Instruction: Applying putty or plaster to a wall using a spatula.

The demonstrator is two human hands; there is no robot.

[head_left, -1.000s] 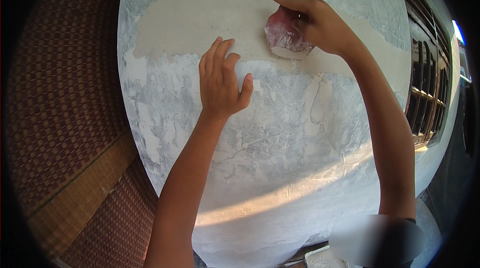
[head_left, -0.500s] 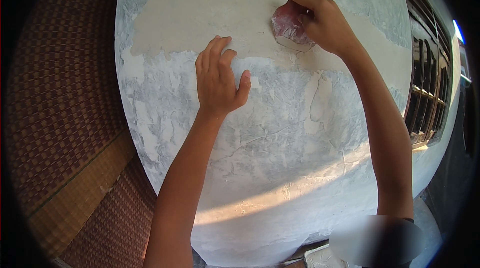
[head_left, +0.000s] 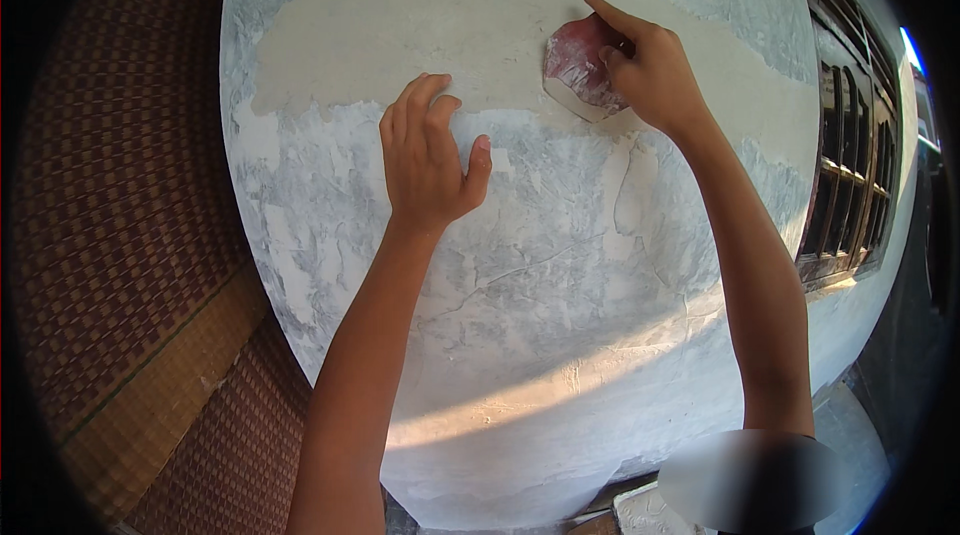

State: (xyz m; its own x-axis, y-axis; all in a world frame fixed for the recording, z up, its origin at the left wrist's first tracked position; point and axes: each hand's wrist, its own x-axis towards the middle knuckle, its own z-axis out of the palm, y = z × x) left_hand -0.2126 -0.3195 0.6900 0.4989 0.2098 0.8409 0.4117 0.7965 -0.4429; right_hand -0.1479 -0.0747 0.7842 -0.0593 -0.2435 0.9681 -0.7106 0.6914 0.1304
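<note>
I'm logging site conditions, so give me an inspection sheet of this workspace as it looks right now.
Surface: upright wall, patchy white and grey plaster with hairline cracks; a bare tan band runs across its upper part.
Job's things: reddish sandpaper sheet, crumpled, pressed against the tan band.
Clutter: nothing seen.
Hands: left hand lies flat on the wall, holding nothing; right hand presses the sandpaper to the wall, fingers bent over it.
Cables: nothing seen.
Surroundings: brown woven mat to the left; barred window to the right; sunlit streak low on the wall.
</note>
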